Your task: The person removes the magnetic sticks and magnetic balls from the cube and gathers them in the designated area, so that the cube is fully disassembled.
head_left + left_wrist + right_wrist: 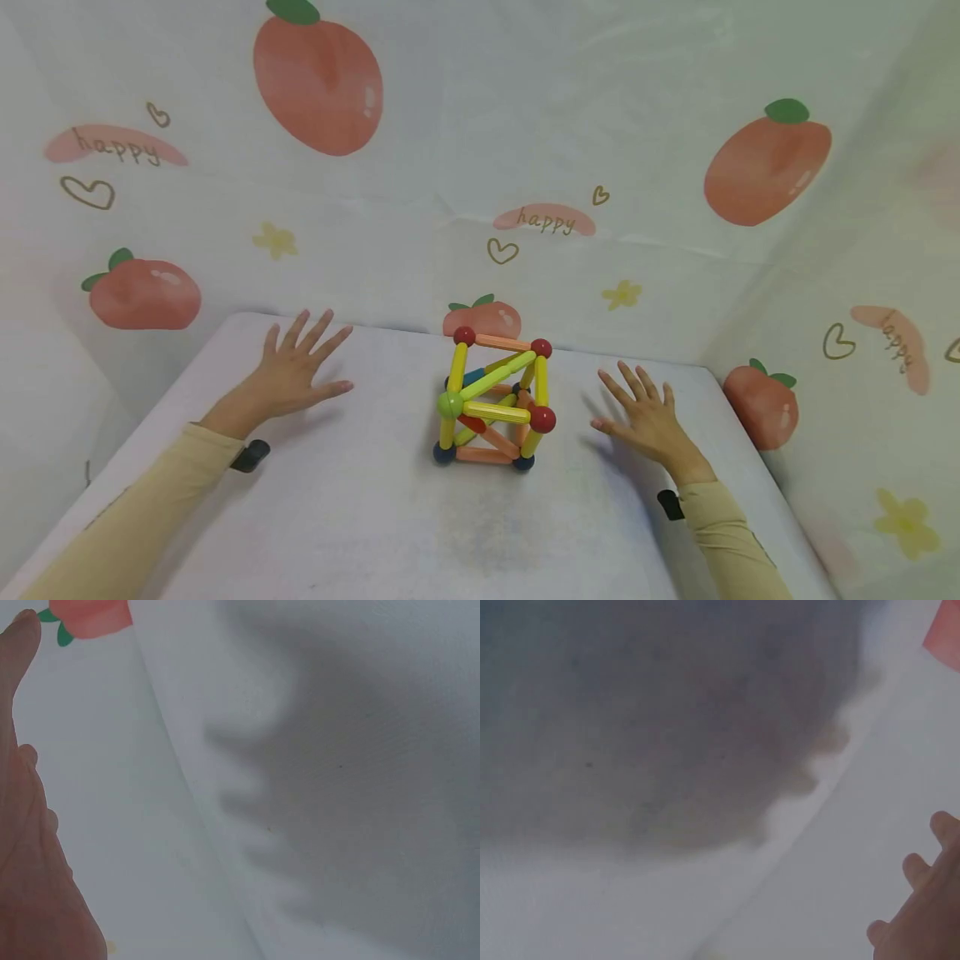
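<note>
A cube-like frame (496,411) of coloured rods and balls stands on the white table, between the two hands and touched by neither. Its rods are yellow, lime and orange, with one blue piece at the back; red, dark blue and green balls join the corners. To its left the left hand (291,375) is spread above the table, fingers straight and holding nothing. The right hand (647,423) is likewise spread on the other side, with nothing in it. In the left wrist view, part of the palm (41,877) shows; several fingertips (916,870) appear in the right wrist view.
The white tabletop (360,508) meets a pale cloth backdrop (420,108) printed with fruit, hearts and flowers. This cloth also hangs along the sides. Dark wrist devices are worn below the left (251,456) and right sleeves' cuffs. Both hands cast shadows onto the table.
</note>
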The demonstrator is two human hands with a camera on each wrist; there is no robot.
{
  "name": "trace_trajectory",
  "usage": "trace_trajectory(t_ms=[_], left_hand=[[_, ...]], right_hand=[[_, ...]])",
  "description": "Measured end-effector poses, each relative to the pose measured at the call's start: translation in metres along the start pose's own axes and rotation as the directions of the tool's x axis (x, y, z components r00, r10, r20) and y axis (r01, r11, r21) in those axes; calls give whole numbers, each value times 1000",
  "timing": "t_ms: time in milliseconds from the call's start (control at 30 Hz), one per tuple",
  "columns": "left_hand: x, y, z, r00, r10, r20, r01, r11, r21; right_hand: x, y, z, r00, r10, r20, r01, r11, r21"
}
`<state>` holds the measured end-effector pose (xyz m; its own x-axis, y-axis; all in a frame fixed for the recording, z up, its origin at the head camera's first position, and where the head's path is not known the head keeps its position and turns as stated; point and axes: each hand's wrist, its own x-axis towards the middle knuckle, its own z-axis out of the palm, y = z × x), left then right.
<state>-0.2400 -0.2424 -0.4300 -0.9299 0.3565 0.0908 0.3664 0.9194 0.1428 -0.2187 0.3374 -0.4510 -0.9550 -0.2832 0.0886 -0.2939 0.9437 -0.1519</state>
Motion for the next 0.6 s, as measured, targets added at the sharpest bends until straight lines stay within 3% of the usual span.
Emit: trace_trajectory(t_ms=[600], left_hand=[[-1, 6, -3, 1000, 9, 25, -8, 1000, -19]], right_hand=[[-4, -5, -6, 1000, -4, -2, 4, 1000, -2]])
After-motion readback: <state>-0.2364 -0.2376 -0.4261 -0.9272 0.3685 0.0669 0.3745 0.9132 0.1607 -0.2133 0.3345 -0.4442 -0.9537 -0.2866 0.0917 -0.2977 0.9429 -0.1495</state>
